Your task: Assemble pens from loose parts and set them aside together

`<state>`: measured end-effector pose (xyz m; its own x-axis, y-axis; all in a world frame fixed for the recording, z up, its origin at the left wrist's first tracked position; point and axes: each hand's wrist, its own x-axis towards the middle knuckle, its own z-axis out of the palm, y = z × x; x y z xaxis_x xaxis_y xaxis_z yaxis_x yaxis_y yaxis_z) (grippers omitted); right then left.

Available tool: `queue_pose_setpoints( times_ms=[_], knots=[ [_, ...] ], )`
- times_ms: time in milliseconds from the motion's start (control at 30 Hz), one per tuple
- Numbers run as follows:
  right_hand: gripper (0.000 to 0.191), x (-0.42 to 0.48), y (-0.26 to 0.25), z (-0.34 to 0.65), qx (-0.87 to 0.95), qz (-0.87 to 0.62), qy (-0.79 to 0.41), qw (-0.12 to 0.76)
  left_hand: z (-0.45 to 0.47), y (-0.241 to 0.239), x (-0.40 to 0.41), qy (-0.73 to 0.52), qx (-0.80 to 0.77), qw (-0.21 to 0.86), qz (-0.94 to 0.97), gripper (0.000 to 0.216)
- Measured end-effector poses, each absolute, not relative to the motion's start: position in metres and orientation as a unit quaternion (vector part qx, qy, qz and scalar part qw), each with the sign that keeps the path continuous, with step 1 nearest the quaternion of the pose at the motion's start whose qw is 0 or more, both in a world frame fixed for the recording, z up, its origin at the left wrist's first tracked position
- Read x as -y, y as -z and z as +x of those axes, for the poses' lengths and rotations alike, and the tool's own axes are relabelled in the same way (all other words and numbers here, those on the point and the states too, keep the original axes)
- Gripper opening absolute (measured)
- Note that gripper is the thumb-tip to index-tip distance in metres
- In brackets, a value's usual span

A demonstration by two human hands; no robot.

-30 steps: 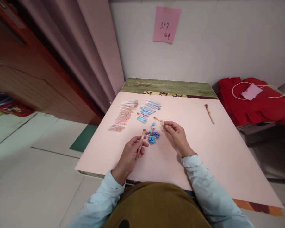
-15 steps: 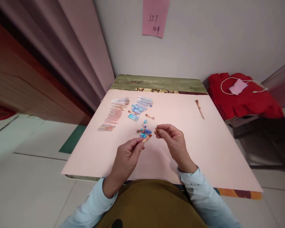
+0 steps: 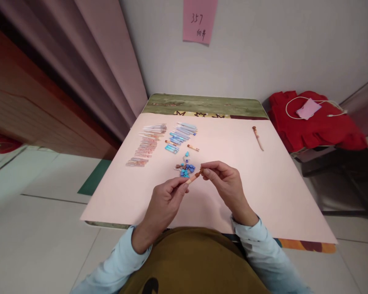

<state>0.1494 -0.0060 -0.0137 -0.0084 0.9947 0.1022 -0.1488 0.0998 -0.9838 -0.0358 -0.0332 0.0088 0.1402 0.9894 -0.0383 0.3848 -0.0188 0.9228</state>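
Note:
Over the front of the table, my left hand [image 3: 167, 200] is closed on a short tan pen barrel [image 3: 192, 178] with a brown upper end, tilted up to the right. My right hand [image 3: 225, 181] pinches a small brown piece [image 3: 201, 170] against that brown end; the fingers hide most of it. Just behind the barrel lies a pile of small blue, turquoise and brown pieces [image 3: 188, 168]. Another tan barrel [image 3: 193, 148] lies behind the pile. At the back right rests a whole tan pen [image 3: 257, 139] with a brown top.
Rows of blue pen parts [image 3: 184, 132] and of clear and pinkish pen parts [image 3: 147, 147] lie at the left on the pale pink sheet [image 3: 263, 196] covering the table. A red cloth [image 3: 318, 130] with a white cable is at the right. A curtain [image 3: 110, 53] hangs at the left.
The barrel in my left hand and the small brown piece in my right hand have come together; a gap was between them before. The view has shifted slightly.

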Motion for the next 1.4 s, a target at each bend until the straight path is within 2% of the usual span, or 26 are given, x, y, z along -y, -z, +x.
queue_pose_setpoints(
  times_ms=[233,400,767,1100,1300,1400],
  knots=[
    [0.022,0.009,0.007,0.151,0.465,-0.433,-0.558,0.534,-0.035,-0.003,0.035,-0.352,-0.524,0.540,0.557,0.027],
    [0.021,0.009,0.008,0.148,0.480,-0.442,-0.535,0.536,-0.030,-0.003,0.037,-0.381,-0.510,0.624,0.453,0.032],
    [0.017,0.009,0.008,0.137,0.499,-0.437,-0.503,0.554,-0.029,0.000,0.039,-0.399,-0.502,0.640,0.423,0.032],
    [0.031,-0.004,-0.010,0.143,0.465,-0.421,-0.538,0.563,-0.018,0.007,0.035,-0.433,-0.421,0.683,0.411,0.034],
    [0.029,0.007,0.006,0.144,0.498,-0.458,-0.551,0.489,-0.013,0.011,0.026,-0.479,-0.395,0.695,0.362,0.031],
    [0.030,0.011,0.018,0.138,0.501,-0.464,-0.546,0.485,-0.008,0.015,0.022,-0.482,-0.390,0.694,0.367,0.030]
  ],
)
